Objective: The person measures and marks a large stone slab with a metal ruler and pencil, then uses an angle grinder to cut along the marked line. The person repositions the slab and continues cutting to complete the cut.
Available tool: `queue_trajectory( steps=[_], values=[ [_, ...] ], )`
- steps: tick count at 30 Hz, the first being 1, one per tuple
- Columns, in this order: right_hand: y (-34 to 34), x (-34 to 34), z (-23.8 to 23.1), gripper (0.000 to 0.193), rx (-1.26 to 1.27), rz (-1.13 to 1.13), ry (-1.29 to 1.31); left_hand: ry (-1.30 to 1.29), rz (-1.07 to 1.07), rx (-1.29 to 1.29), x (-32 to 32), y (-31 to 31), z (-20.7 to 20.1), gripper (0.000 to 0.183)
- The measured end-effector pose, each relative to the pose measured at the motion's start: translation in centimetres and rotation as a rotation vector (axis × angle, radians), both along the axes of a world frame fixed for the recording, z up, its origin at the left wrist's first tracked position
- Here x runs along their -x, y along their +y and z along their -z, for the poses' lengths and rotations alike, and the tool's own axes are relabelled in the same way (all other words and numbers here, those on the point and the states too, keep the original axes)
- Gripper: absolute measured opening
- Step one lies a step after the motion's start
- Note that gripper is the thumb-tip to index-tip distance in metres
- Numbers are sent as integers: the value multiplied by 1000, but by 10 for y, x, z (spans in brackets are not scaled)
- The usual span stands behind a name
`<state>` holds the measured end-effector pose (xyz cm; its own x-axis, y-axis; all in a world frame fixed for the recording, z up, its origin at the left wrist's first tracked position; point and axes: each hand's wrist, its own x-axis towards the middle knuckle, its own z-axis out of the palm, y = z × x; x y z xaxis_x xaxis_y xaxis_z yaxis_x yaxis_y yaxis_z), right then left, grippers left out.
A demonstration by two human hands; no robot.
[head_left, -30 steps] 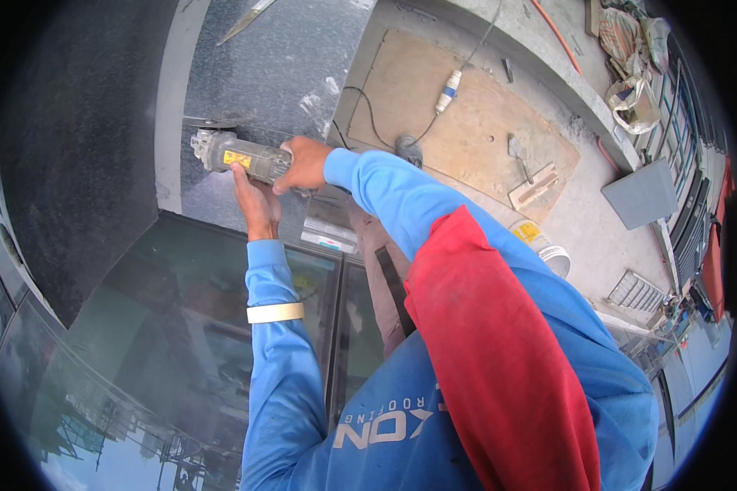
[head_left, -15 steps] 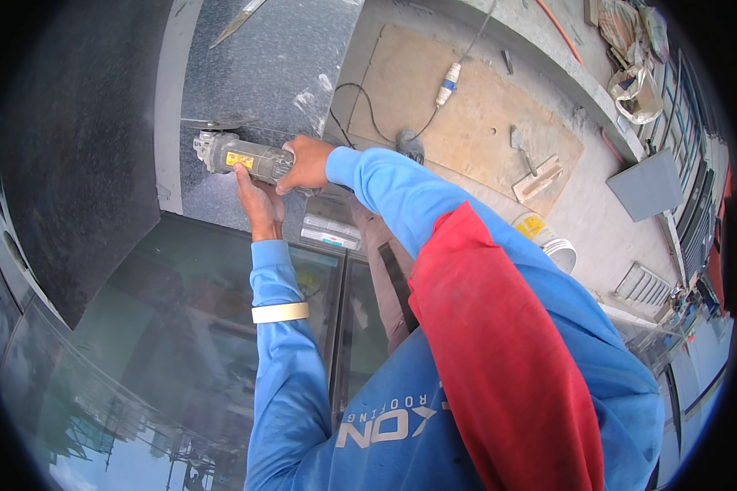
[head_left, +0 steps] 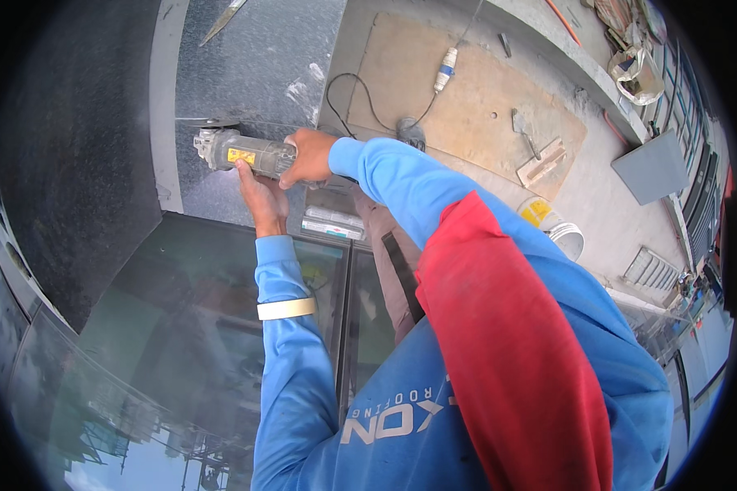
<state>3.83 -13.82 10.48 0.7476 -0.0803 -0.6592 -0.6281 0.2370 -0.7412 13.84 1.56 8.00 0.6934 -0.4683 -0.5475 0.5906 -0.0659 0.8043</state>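
Both my hands are closed around a grey angle grinder with a yellow label, held level over a dark speckled stone slab. My left hand supports its body from below, thumb beside the label. At the rear end of the body, my right hand is wrapped round the handle. The grinder's disc sits at a thin pale line running across the slab, and I cannot tell how deep it is. Pale dust lies on the slab below the tool head. A cream band circles my left sleeve.
A black cable leads to a white-and-blue plug connector on a brown board. Right of it lie a trowel, a float and white buckets. Dark glass panels fill the lower left. A pale post borders the slab.
The view has shifted slightly, so the slab and board appear a little further left and up. Both hands keep the same hold on the grinder, whose position hardly differs.
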Motion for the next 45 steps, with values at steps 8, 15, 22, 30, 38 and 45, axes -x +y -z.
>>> queue_trajectory(
  steps=[8,15,22,30,38,45],
  values=[
    [-3,8,-3,62,5,-21,3,-5,8,-10,8,0,0,64],
    [-3,15,-3,59,-2,-21,2,-10,10,-10,15,-1,-1,65],
    [-1,20,-1,57,29,9,17,23,-2,-21,21,-3,-3,64],
    [-5,28,-4,58,3,-14,4,27,0,-28,28,-3,-3,65],
    [-5,35,-4,58,-28,-12,6,31,-2,-22,34,-3,-3,64],
    [-4,40,-3,56,9,-14,3,26,5,-25,40,-3,-3,64]
  ],
)
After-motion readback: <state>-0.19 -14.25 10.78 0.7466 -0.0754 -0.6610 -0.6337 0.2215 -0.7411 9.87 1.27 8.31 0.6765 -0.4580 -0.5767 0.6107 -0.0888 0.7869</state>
